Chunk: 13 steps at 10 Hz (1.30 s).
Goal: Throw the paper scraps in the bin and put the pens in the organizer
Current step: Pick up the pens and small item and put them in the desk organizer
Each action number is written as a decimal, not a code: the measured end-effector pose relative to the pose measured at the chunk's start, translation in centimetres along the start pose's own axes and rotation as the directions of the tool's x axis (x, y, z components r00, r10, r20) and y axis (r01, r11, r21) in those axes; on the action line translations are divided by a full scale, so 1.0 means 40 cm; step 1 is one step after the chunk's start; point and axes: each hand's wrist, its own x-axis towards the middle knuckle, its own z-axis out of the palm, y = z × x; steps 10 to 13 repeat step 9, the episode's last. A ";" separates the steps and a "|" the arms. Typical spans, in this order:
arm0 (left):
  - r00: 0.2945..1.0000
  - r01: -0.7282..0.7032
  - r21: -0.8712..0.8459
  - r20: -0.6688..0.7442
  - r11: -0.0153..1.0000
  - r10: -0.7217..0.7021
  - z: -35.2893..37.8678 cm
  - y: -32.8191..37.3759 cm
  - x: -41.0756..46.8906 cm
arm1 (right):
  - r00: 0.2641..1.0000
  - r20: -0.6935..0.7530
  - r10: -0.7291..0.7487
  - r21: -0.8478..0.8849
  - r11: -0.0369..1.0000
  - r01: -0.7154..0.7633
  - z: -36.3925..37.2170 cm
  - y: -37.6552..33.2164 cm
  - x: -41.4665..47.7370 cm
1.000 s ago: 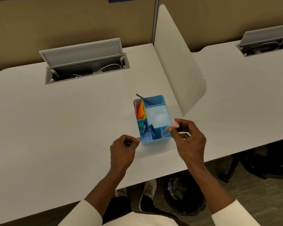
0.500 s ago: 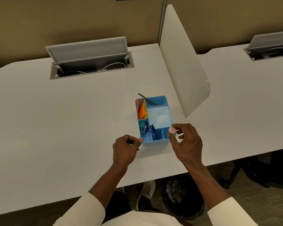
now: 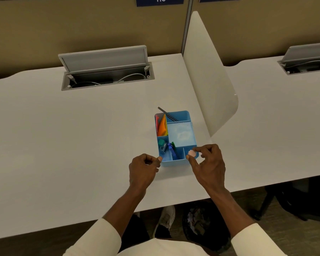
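Note:
A blue organizer [image 3: 181,134] sits on the white desk [image 3: 81,135] near its front edge. A black pen [image 3: 167,114] leans out of its back section, and blue and green pens [image 3: 174,150] lie in the middle front section. My right hand [image 3: 207,167] is at the front right corner, thumb and forefinger pinching the pink end of a pen [image 3: 192,153] that stands in the front right section. My left hand [image 3: 142,172] is curled, its thumb tip touching the front left corner. A dark bin [image 3: 205,228] with crumpled paper stands under the desk.
A white divider panel [image 3: 209,85] rises just right of the organizer. An open cable hatch [image 3: 107,71] lies at the back of the desk. Orange paper [image 3: 163,126] and a teal item [image 3: 162,144] fill the organizer's left sections. My shoe [image 3: 164,218] is beside the bin.
My right hand has lowered the pink-ended pen down into the front right section; only its pink end still shows. My left hand has stayed at the front left corner.

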 end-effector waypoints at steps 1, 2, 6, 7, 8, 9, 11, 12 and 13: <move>1.000 0.006 0.008 0.004 1.000 -0.006 -0.001 0.000 0.002 | 0.999 0.009 0.045 0.006 0.999 -0.045 0.006 -0.004 -0.001; 1.000 0.018 0.017 0.003 1.000 -0.018 -0.002 0.000 0.003 | 0.999 0.006 0.044 0.004 0.999 -0.044 0.015 -0.010 -0.004; 0.999 0.006 0.173 -0.047 0.985 0.002 -0.016 -0.008 -0.016 | 0.995 -0.065 -0.075 0.007 0.997 0.076 -0.011 -0.011 -0.038; 0.999 -0.022 0.232 -0.043 0.972 0.032 -0.028 -0.007 -0.020 | 0.991 -0.051 -0.124 0.027 0.992 0.125 -0.017 -0.019 -0.047; 0.995 -0.073 0.313 -0.043 0.947 0.091 -0.052 -0.011 -0.024 | 0.988 0.040 -0.148 0.058 0.988 0.145 -0.018 -0.029 -0.053; 0.985 -0.122 0.407 -0.064 0.905 0.162 -0.089 -0.007 -0.017 | 0.981 0.102 -0.167 0.072 0.985 0.160 -0.016 -0.051 -0.045; 0.985 -0.122 0.407 -0.064 0.905 0.162 -0.089 -0.007 -0.017 | 0.981 0.102 -0.167 0.072 0.985 0.160 -0.016 -0.051 -0.045; 0.985 -0.122 0.407 -0.064 0.905 0.162 -0.089 -0.007 -0.017 | 0.981 0.102 -0.167 0.072 0.985 0.160 -0.016 -0.051 -0.045; 0.985 -0.122 0.407 -0.064 0.905 0.162 -0.089 -0.007 -0.017 | 0.981 0.102 -0.167 0.072 0.985 0.160 -0.016 -0.051 -0.045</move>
